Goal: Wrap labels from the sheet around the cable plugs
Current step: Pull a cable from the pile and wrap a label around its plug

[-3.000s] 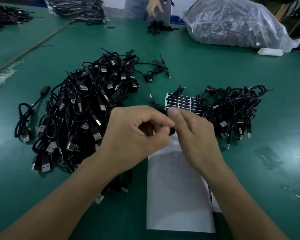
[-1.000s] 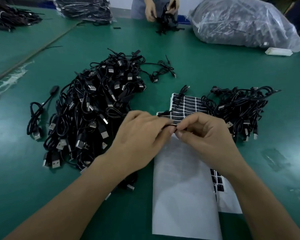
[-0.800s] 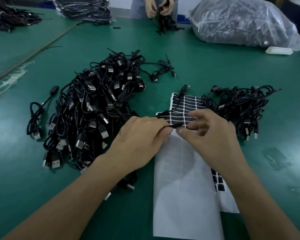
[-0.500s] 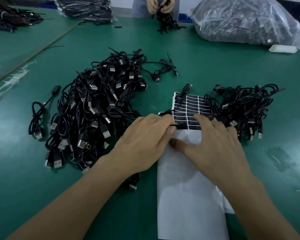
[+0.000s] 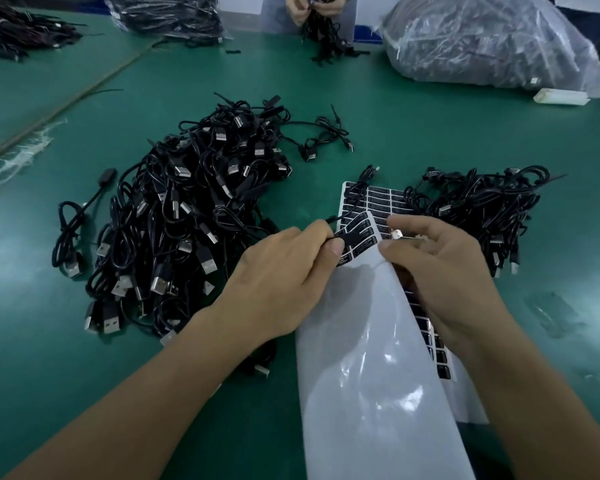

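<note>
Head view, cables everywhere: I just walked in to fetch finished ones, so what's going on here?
A person is labelling cables at a green table. The left hand pinches a black cable plug over the label sheet. The right hand pinches what looks like a peeled label beside it, not yet wrapped on. A big cable pile lies to the left, a smaller pile to the right. Across the table another person's hands handle more cables.

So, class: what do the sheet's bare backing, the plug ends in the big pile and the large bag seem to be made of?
Sheet backing: probably coated release paper or film, white and glossy, with bright highlights and a curl.
Plug ends: likely metal shells, silvery and shiny, on black plastic bodies.
Bag: thin clear plastic film, crinkled with glints.
</note>
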A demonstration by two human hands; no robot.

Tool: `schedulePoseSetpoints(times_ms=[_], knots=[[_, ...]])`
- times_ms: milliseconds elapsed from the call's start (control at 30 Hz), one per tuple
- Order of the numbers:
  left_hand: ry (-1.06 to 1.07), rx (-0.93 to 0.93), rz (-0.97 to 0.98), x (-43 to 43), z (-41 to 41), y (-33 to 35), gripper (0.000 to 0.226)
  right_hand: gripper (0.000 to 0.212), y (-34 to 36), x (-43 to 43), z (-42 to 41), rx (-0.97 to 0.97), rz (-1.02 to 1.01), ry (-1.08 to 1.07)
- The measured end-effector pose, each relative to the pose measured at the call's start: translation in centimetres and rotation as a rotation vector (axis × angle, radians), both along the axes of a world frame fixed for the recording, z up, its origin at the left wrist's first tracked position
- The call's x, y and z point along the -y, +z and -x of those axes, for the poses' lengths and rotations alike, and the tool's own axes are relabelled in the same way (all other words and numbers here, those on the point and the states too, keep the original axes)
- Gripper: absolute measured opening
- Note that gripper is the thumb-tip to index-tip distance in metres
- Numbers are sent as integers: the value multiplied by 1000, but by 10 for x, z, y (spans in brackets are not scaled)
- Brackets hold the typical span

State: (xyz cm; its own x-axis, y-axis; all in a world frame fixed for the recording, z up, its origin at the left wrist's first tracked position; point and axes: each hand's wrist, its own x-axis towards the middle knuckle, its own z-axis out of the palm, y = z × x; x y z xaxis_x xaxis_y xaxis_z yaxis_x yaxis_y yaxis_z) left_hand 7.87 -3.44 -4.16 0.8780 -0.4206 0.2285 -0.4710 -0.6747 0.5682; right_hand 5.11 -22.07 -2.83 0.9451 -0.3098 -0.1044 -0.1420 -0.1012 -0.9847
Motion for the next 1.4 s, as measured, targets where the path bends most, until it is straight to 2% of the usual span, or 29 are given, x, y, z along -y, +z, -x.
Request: schedulePoseSetpoints(times_ms=[133, 233, 367, 700, 833, 1033, 1200, 1300, 1400], knots=[[25, 6, 35, 1, 1, -1, 29, 26, 0, -1, 1, -31, -55, 28], [15, -50, 179, 5, 2, 0, 25, 24, 1, -3, 2, -8, -47, 40], [28, -94, 309, 9, 2, -1, 31, 20, -1, -5, 2, 14, -31, 80], [46, -38, 488, 12, 1, -3, 35, 28, -2, -12, 2, 91, 32, 163], [55, 0, 491, 12, 0, -5, 37, 29, -2, -13, 4, 125, 109, 191], [53, 61, 468, 10, 0, -4, 53, 35, -3, -15, 4, 201, 298, 220], [30, 60, 435, 10, 1, -1, 43, 36, -4, -15, 5, 290, 497, 263], [29, 59, 427, 10, 1, 0, 39, 36, -4, -16, 5, 324, 528, 269], [47, 29, 475, 11, 0, 0, 46, 38, -4, -17, 5, 361, 512, 249]])
